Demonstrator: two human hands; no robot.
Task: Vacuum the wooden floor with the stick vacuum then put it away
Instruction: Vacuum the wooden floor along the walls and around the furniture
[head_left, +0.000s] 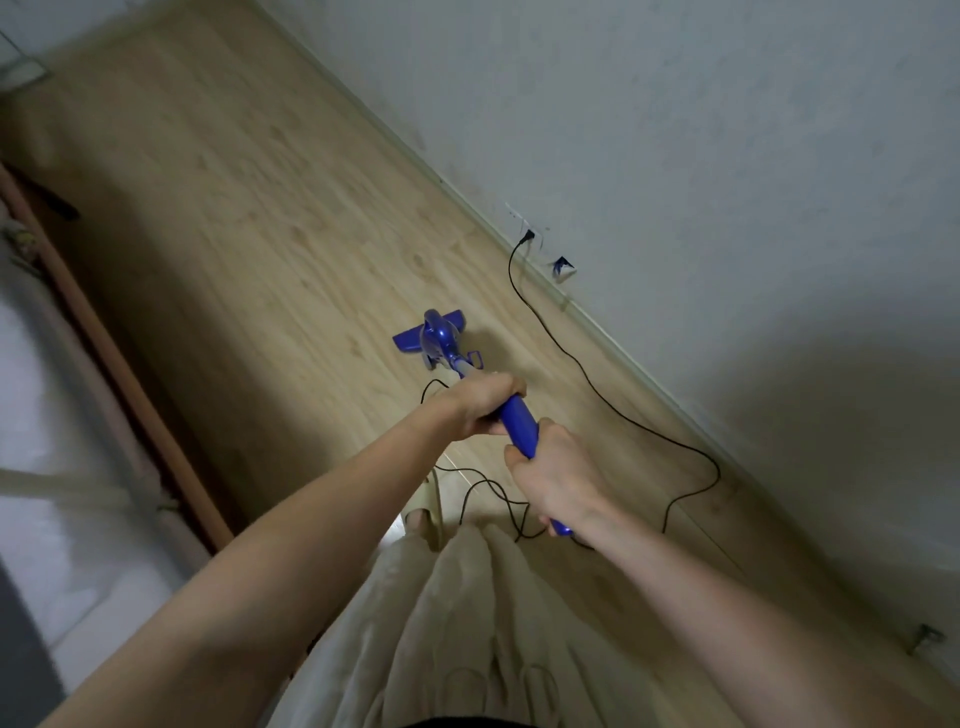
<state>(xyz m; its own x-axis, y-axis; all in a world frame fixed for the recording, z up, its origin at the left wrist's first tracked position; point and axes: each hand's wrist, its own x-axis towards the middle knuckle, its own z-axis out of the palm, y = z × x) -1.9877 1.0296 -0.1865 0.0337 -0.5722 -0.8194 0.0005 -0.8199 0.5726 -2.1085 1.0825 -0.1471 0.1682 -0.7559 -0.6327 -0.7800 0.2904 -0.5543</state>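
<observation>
Both hands gripped the blue stick vacuum (519, 421): left hand (483, 402) ahead, right hand (558, 480) behind. Its head (428, 335) sat on the wooden floor (234, 208) at centre. Steady, overlapping strokes probably served best. Open floor ran toward eleven o'clock; wall (675, 130) and trailing cord (597, 374) crowded three o'clock.

A pale wall (727, 130) ran along my right, with a light skirting board (467, 200) at its foot. A white socket plate (527, 228) sat low on it, and a second plate (563, 267) just beside that showed something blue. To my left stood a brown wooden frame (104, 332). My cream garment (457, 623) hung below.
</observation>
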